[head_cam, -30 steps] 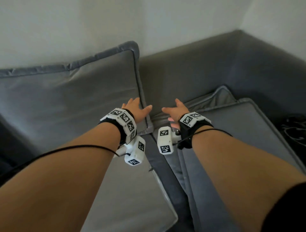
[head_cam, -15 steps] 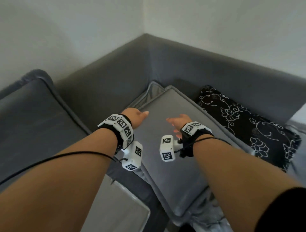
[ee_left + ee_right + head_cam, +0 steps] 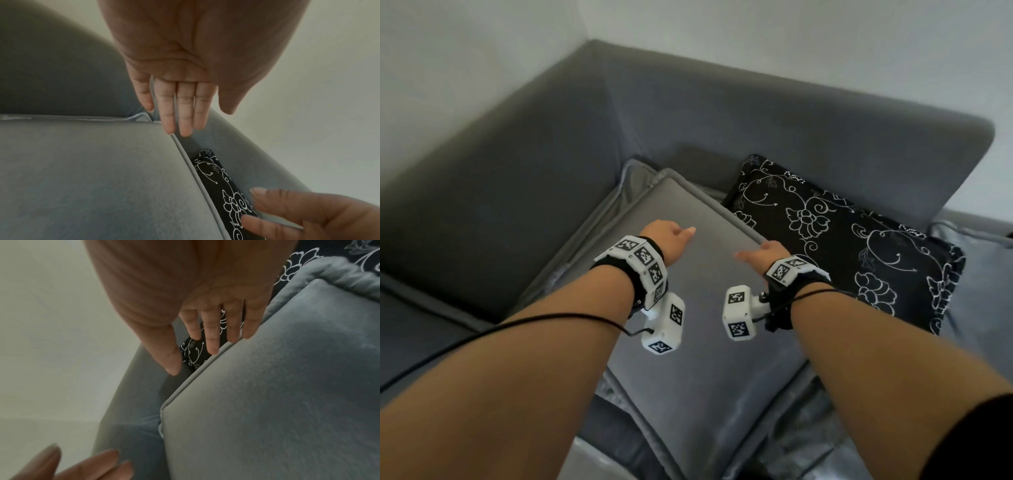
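- A grey square fabric cushion with a piped rim lies flat in the corner of a grey upholstered sofa. Everything below is placed against this cushion.
- The left hand hovers palm down over the far left part of the grey cushion and holds nothing.
- Its fingers are released, straight and close together. The tips sit at the cushion's far piped rim, close to its far corner, and I cannot tell whether they touch it.
- The right hand hovers over the cushion's far right edge and also holds nothing.
- Its fingers are released too, straight and slightly spread, with the tips at the piped rim. Contact cannot be told here either.
- The two hands are apart, with bare cushion fabric between them.
- A black soft cushion with a white flower-and-vine pattern lies just beside the grey cushion's right edge, between it and the sofa back.
- A shinier grey cushion shows from under the grey cushion along its near and left sides.
- Above the grey cushion, each wrist bears a black band with white marker blocks. A thin black cable runs from the left one along the forearm.
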A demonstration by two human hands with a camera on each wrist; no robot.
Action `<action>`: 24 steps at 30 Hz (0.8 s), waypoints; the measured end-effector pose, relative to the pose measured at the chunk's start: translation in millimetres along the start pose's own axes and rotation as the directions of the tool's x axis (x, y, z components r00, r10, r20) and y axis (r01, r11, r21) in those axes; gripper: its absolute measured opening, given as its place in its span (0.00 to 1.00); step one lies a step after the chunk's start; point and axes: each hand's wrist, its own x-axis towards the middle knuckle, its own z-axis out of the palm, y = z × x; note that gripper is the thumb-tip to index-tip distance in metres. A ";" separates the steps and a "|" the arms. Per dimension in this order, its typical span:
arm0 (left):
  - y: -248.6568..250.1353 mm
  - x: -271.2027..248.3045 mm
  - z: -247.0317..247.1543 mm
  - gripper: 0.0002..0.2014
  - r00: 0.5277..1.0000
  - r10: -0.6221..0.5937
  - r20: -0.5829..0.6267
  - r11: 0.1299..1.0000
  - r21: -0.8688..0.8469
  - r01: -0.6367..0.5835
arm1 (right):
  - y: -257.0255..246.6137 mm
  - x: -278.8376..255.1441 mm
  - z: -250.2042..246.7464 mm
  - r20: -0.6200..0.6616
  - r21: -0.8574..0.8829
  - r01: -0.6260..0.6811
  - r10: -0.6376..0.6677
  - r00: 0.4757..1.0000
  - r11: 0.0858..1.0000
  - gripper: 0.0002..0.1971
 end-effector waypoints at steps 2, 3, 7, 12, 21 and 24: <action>16.2 18.9 6.8 0.25 1.000 -0.011 0.028 1.000 0.003 0.011 | 2.1 21.0 -12.1 0.012 0.004 -0.028 0.028 1.000 1.000 0.38; 24.2 27.3 9.8 0.26 0.999 -0.016 0.046 1.000 0.009 0.016 | 2.4 30.4 -18.5 0.018 -0.005 -0.038 0.038 0.999 0.999 0.37; 56.7 59.7 15.3 0.26 0.996 -0.035 0.088 0.999 0.026 0.032 | 0.7 67.6 -40.1 0.030 0.005 -0.078 0.078 0.996 0.997 0.40; 75.8 90.4 25.2 0.25 0.991 -0.024 0.132 0.999 0.036 0.019 | 4.4 96.7 -38.8 0.060 0.029 -0.125 0.123 0.991 0.992 0.43; 62.4 172.1 63.0 0.19 0.969 0.130 0.212 0.981 0.111 -0.156 | 20.8 165.7 -7.8 0.050 0.009 -0.157 0.157 0.986 0.987 0.56; 51.2 193.3 87.1 0.28 0.946 0.203 0.254 0.961 0.133 -0.242 | 39.4 177.3 16.6 0.043 -0.166 -0.115 0.124 0.991 0.979 0.64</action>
